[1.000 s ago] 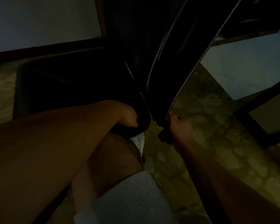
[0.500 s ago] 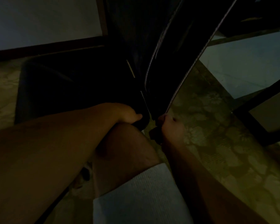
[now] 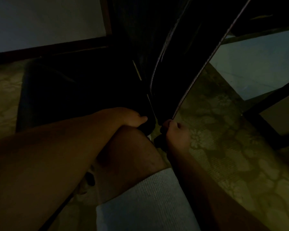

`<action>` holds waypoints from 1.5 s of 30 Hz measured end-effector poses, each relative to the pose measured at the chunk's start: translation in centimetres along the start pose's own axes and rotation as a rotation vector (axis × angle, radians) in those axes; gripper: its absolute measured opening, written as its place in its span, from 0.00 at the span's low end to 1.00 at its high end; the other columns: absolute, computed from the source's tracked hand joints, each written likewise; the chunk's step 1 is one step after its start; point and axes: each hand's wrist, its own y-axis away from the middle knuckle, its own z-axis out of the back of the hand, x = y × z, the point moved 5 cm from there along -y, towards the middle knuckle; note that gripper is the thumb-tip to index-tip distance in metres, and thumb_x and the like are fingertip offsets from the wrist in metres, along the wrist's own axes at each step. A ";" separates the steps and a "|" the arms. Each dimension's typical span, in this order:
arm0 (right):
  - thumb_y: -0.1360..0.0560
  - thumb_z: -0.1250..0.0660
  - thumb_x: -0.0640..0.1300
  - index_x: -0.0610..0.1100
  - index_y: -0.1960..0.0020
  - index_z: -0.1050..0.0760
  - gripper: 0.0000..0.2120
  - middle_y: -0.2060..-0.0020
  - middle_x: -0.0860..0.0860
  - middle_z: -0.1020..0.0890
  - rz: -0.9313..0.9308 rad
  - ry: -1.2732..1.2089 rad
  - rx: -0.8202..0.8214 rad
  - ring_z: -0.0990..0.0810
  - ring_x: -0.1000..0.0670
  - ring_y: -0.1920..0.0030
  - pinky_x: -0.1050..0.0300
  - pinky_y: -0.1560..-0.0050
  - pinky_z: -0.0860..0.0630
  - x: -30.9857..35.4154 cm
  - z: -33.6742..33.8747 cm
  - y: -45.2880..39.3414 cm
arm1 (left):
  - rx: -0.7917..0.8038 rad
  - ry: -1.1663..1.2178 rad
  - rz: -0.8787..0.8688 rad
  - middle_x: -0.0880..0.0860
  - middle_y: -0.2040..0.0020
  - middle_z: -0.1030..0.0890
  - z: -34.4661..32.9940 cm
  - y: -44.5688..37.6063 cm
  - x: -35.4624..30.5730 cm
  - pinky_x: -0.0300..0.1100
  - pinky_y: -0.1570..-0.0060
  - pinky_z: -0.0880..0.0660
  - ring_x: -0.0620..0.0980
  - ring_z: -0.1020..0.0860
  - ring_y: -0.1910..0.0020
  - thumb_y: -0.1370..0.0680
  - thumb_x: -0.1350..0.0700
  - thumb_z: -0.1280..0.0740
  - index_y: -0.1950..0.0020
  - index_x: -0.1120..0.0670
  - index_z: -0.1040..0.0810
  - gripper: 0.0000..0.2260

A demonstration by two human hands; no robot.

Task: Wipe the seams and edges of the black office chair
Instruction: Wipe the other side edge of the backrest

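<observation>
The chair [image 3: 187, 52] filled the upper middle of the dim view, its black back running from twelve o'clock down to the centre, two pale piped seams [image 3: 158, 64] converging toward the lower corner of the backrest. The seat [image 3: 70, 90] spread dark toward nine o'clock. A patterned floor [image 3: 223, 139] lay from three to five o'clock, and a bare knee [image 3: 132, 147] in pale shorts [image 3: 140, 205] rose at six. The left hand [image 3: 132, 117] rested curled over the rear edge of the seat, fingers bent around it, apparently bracing. The right hand [image 3: 175, 132], just beside the backrest's bottom corner, was closed in a fist around something dark [image 3: 160, 142], probably a cloth, though the gloom left that unsure. Against the view a second before, the right hand had risen slightly toward the corner where the seams meet, and the left thumb had stretched out along the seat edge; the knee had come up nearer the hands. That suggested the wiping had reached the lowest end of the back seams, with the seat edge likely still to do.
</observation>
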 end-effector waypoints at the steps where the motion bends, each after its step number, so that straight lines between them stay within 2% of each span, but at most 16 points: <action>1: 0.22 0.41 0.44 0.45 0.61 0.20 0.14 0.60 0.46 0.16 -0.023 -0.016 -0.011 0.17 0.42 0.57 0.42 0.49 0.19 -0.1 0.2 0.0 | 0.012 -0.003 -0.001 0.55 0.18 0.42 0.0 0.1 0.0 0.44 0.25 0.44 0.55 0.41 0.20 0.15 0.37 0.51 0.18 0.52 0.42 0.30; 3: 0.22 0.41 0.43 0.47 0.63 0.19 0.15 0.61 0.46 0.15 -0.056 -0.079 -0.015 0.16 0.40 0.57 0.43 0.51 0.19 -0.4 0.5 -0.2 | 0.036 -0.009 -0.003 0.54 0.18 0.44 -0.1 0.4 0.2 0.44 0.24 0.46 0.54 0.43 0.20 0.15 0.37 0.51 0.18 0.53 0.44 0.30; 7: 0.23 0.40 0.45 0.43 0.60 0.19 0.14 0.62 0.40 0.16 -0.046 -0.083 0.062 0.17 0.38 0.60 0.53 0.66 0.25 -0.7 0.2 -0.2 | 0.065 -0.047 -0.022 0.54 0.17 0.45 -0.2 0.4 0.3 0.43 0.24 0.49 0.53 0.44 0.19 0.15 0.38 0.51 0.17 0.53 0.45 0.30; 13: 0.25 0.33 0.46 0.39 0.49 0.21 0.12 0.58 0.36 0.17 -0.152 -0.214 0.222 0.19 0.41 0.65 0.57 0.71 0.30 -1.1 1.1 -0.4 | 0.045 -0.163 -0.119 0.53 0.18 0.42 1.9 2.8 -1.3 0.44 0.24 0.46 0.53 0.42 0.20 0.15 0.40 0.48 0.18 0.51 0.42 0.28; 16: 0.24 0.32 0.43 0.38 0.45 0.21 0.11 0.62 0.35 0.17 -0.118 -0.156 0.304 0.21 0.44 0.70 0.60 0.74 0.32 -0.7 1.7 0.0 | 0.010 -0.131 -0.178 0.54 0.20 0.37 2.4 4.5 -4.3 0.44 0.27 0.41 0.54 0.36 0.23 0.14 0.44 0.45 0.19 0.52 0.39 0.25; 18: 0.23 0.33 0.42 0.39 0.45 0.21 0.09 0.64 0.34 0.18 -0.091 -0.117 0.323 0.22 0.44 0.71 0.60 0.75 0.34 -0.2 2.4 0.0 | -0.034 -0.105 -0.179 0.55 0.24 0.30 1.8 5.1 -5.8 0.44 0.33 0.33 0.52 0.28 0.33 0.14 0.47 0.42 0.21 0.53 0.34 0.22; 20: 0.22 0.34 0.42 0.42 0.45 0.20 0.08 0.66 0.35 0.17 -0.042 -0.074 0.337 0.23 0.45 0.72 0.59 0.75 0.34 0.3 2.9 0.1 | -0.070 -0.047 -0.177 0.56 0.32 0.24 0.4 5.2 -6.8 0.41 0.49 0.27 0.49 0.26 0.46 0.16 0.51 0.39 0.23 0.55 0.32 0.21; 22: 0.22 0.34 0.42 0.43 0.46 0.19 0.08 0.68 0.36 0.18 0.030 -0.014 0.356 0.25 0.48 0.76 0.60 0.76 0.34 0.8 3.2 0.1 | -0.067 0.042 -0.163 0.57 0.34 0.24 -1.0 5.1 -7.2 0.40 0.55 0.25 0.49 0.25 0.51 0.17 0.56 0.37 0.17 0.52 0.48 0.32; 23: 0.22 0.35 0.42 0.43 0.46 0.19 0.08 0.68 0.35 0.18 0.064 0.021 0.369 0.26 0.49 0.77 0.61 0.76 0.34 0.9 3.2 0.1 | -0.062 0.076 -0.148 0.58 0.33 0.25 -1.5 5.2 -7.1 0.42 0.51 0.23 0.50 0.23 0.50 0.18 0.57 0.36 0.17 0.49 0.58 0.38; 25: 0.21 0.37 0.43 0.45 0.46 0.19 0.09 0.67 0.35 0.18 0.121 0.086 0.377 0.26 0.50 0.78 0.61 0.77 0.34 1.1 3.4 -0.2 | -0.080 0.119 -0.123 0.59 0.29 0.27 -1.6 5.1 -6.7 0.45 0.42 0.22 0.53 0.22 0.43 0.19 0.58 0.35 0.18 0.46 0.64 0.42; 27: 0.22 0.37 0.45 0.46 0.46 0.19 0.09 0.66 0.37 0.17 0.157 0.139 0.356 0.25 0.51 0.77 0.62 0.77 0.34 0.7 3.4 -0.9 | -0.093 0.147 -0.110 0.58 0.24 0.31 -1.4 5.0 -6.0 0.46 0.40 0.23 0.52 0.23 0.41 0.18 0.58 0.34 0.19 0.44 0.65 0.43; 31: 0.26 0.37 0.53 0.46 0.45 0.20 0.16 0.60 0.40 0.16 0.171 0.202 0.307 0.23 0.50 0.70 0.62 0.74 0.31 0.0 2.9 -2.2 | -0.087 0.151 -0.140 0.58 0.22 0.35 -1.5 5.2 -4.9 0.42 0.49 0.24 0.53 0.23 0.40 0.18 0.57 0.34 0.19 0.41 0.66 0.43; 34: 0.27 0.37 0.56 0.46 0.46 0.19 0.17 0.60 0.43 0.17 0.205 0.237 0.279 0.22 0.49 0.67 0.62 0.72 0.32 0.0 2.7 -2.5 | -0.096 0.090 -0.166 0.56 0.19 0.39 -1.8 5.3 -4.5 0.44 0.40 0.24 0.51 0.24 0.39 0.18 0.55 0.33 0.20 0.41 0.66 0.44; 38: 0.24 0.37 0.53 0.45 0.50 0.20 0.13 0.64 0.46 0.19 0.241 0.280 0.243 0.22 0.48 0.67 0.61 0.70 0.32 0.4 2.8 -2.7 | -0.120 0.099 -0.205 0.54 0.17 0.47 -1.6 5.2 -4.4 0.39 0.39 0.27 0.53 0.28 0.31 0.18 0.58 0.34 0.20 0.40 0.66 0.43; 43: 0.21 0.36 0.50 0.43 0.47 0.20 0.12 0.66 0.51 0.22 0.252 0.291 0.287 0.25 0.53 0.68 0.63 0.71 0.34 0.6 3.0 -2.9 | -0.106 0.117 -0.223 0.56 0.18 0.43 -1.7 4.6 -4.7 0.43 0.42 0.23 0.52 0.23 0.40 0.19 0.54 0.32 0.21 0.40 0.68 0.46; 45: 0.21 0.36 0.49 0.46 0.48 0.21 0.09 0.68 0.54 0.24 0.264 0.318 0.351 0.27 0.55 0.70 0.64 0.72 0.35 0.6 2.6 -2.5 | -0.096 0.127 -0.225 0.56 0.18 0.43 -1.8 4.4 -4.7 0.42 0.41 0.24 0.53 0.25 0.36 0.19 0.53 0.31 0.21 0.40 0.69 0.47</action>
